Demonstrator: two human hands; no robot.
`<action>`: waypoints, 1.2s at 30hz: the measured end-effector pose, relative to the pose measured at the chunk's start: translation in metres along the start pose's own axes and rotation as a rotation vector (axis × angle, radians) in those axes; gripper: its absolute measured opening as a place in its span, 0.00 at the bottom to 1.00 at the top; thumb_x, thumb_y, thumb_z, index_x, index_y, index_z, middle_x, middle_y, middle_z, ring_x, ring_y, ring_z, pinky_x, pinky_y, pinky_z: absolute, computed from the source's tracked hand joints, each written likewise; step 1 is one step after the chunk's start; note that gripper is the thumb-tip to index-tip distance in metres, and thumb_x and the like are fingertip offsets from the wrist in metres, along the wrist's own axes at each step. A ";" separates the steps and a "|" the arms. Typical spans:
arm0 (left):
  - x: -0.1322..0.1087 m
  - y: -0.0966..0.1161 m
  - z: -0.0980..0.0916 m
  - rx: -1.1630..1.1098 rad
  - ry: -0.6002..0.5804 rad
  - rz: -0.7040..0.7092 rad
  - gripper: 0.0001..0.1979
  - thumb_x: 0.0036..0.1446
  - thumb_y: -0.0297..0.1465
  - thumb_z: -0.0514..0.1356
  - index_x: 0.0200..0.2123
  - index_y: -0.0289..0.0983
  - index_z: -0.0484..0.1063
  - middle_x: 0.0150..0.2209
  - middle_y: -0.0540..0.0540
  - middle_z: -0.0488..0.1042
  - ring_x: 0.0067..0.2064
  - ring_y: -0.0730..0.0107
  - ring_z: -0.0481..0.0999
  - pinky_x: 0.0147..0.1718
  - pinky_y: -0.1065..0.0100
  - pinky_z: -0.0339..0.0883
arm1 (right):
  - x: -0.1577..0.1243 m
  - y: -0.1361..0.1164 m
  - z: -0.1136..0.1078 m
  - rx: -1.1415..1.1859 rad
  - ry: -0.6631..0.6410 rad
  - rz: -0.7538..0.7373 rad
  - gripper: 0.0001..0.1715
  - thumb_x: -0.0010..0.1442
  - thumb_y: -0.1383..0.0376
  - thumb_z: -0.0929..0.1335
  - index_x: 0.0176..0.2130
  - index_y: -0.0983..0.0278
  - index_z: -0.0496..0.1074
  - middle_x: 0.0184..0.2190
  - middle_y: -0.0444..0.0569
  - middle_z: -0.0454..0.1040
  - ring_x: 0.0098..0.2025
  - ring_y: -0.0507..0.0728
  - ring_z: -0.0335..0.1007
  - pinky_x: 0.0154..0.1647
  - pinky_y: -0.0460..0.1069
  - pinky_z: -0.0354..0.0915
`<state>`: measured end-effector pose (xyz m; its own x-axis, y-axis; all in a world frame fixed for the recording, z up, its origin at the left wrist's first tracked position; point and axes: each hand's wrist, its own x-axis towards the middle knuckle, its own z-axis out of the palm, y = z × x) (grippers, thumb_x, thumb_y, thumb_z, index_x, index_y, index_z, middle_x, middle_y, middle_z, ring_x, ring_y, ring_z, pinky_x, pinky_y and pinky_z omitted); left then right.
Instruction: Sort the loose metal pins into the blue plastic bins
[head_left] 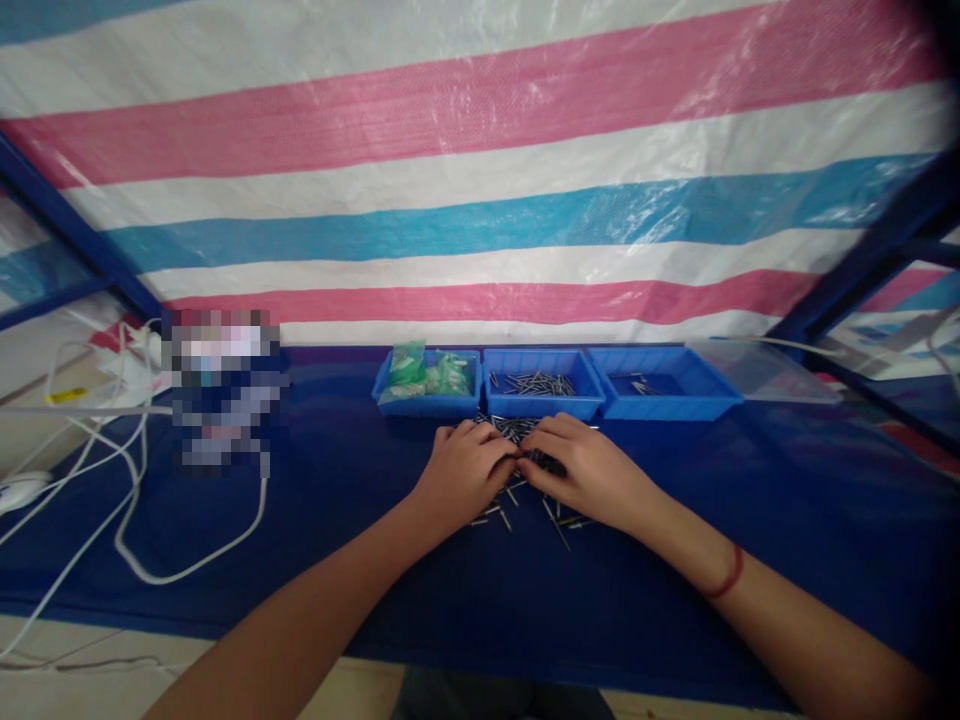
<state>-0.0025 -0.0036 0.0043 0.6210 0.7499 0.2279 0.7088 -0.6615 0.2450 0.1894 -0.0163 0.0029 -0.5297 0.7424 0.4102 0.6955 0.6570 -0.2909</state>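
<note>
A loose pile of thin metal pins, which look like blind rivets, lies on the blue table in front of the bins. My left hand rests over the pile's left side, its fingers curled and thumb pointing inward. Whatever its fingertips pinch is hidden. From the right, my right hand bends over the same pile, with a small dark piece between its thumb and fingers; its kind is unclear. The fingertips of both hands meet or nearly meet. Several loose pins are scattered on the near side.
Three blue bins stand behind the pile: the left bin holds green bags, the middle bin many pins, the right bin a few. A clear plastic sheet lies at right. White cables trail across the table's left.
</note>
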 end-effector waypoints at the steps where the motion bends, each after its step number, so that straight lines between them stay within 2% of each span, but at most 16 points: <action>1: 0.000 0.000 0.000 -0.005 0.006 0.000 0.09 0.63 0.33 0.53 0.40 0.41 0.73 0.41 0.48 0.74 0.43 0.63 0.68 0.39 0.62 0.55 | 0.000 0.000 0.000 0.003 0.003 -0.004 0.05 0.59 0.66 0.66 0.35 0.62 0.73 0.31 0.51 0.73 0.36 0.59 0.67 0.39 0.54 0.64; 7: 0.000 -0.003 0.003 -0.066 0.061 -0.026 0.08 0.64 0.31 0.53 0.41 0.43 0.72 0.41 0.50 0.76 0.43 0.64 0.70 0.40 0.61 0.54 | 0.000 0.002 0.000 -0.002 -0.014 0.014 0.07 0.59 0.66 0.66 0.39 0.63 0.72 0.33 0.51 0.74 0.38 0.60 0.68 0.40 0.55 0.65; 11: 0.002 -0.003 0.001 -0.122 0.127 -0.057 0.09 0.63 0.31 0.54 0.42 0.43 0.73 0.42 0.50 0.77 0.44 0.65 0.71 0.41 0.61 0.56 | 0.001 0.003 0.002 0.032 0.028 0.019 0.09 0.58 0.66 0.67 0.41 0.62 0.72 0.36 0.53 0.75 0.39 0.61 0.69 0.40 0.56 0.66; 17: 0.005 0.001 -0.004 -0.332 0.229 -0.032 0.08 0.61 0.31 0.57 0.42 0.40 0.73 0.39 0.49 0.77 0.43 0.66 0.73 0.43 0.64 0.61 | 0.001 0.002 0.004 0.227 0.100 0.048 0.09 0.62 0.65 0.64 0.39 0.61 0.74 0.35 0.51 0.75 0.38 0.58 0.70 0.40 0.54 0.66; 21: 0.005 0.003 -0.003 -0.534 0.304 -0.088 0.11 0.58 0.32 0.60 0.45 0.38 0.71 0.39 0.47 0.77 0.39 0.69 0.75 0.40 0.69 0.65 | 0.001 -0.002 0.003 0.375 0.152 0.106 0.09 0.63 0.63 0.64 0.37 0.61 0.74 0.33 0.50 0.75 0.37 0.57 0.70 0.39 0.52 0.66; 26: 0.005 0.004 -0.004 -0.628 0.300 -0.164 0.06 0.58 0.32 0.60 0.35 0.37 0.74 0.33 0.50 0.76 0.34 0.72 0.74 0.36 0.72 0.66 | 0.001 -0.004 0.004 0.460 0.173 0.186 0.09 0.62 0.61 0.65 0.36 0.61 0.74 0.30 0.48 0.74 0.31 0.55 0.68 0.32 0.50 0.64; 29: 0.005 0.005 -0.006 -0.675 0.295 -0.174 0.06 0.58 0.32 0.59 0.35 0.37 0.74 0.32 0.51 0.76 0.33 0.72 0.74 0.35 0.72 0.66 | 0.001 -0.006 0.004 0.468 0.142 0.195 0.10 0.61 0.60 0.65 0.36 0.61 0.74 0.29 0.47 0.74 0.28 0.54 0.67 0.28 0.49 0.63; 36: 0.005 0.005 -0.004 -0.740 0.301 -0.190 0.06 0.57 0.32 0.59 0.36 0.37 0.74 0.34 0.49 0.77 0.35 0.71 0.74 0.36 0.71 0.66 | 0.002 -0.009 0.003 0.542 0.127 0.200 0.09 0.62 0.64 0.63 0.36 0.61 0.73 0.32 0.48 0.74 0.35 0.56 0.70 0.38 0.51 0.66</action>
<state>0.0029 -0.0037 0.0106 0.3216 0.8846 0.3377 0.3236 -0.4379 0.8388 0.1807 -0.0209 0.0041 -0.3277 0.8594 0.3925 0.4110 0.5037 -0.7598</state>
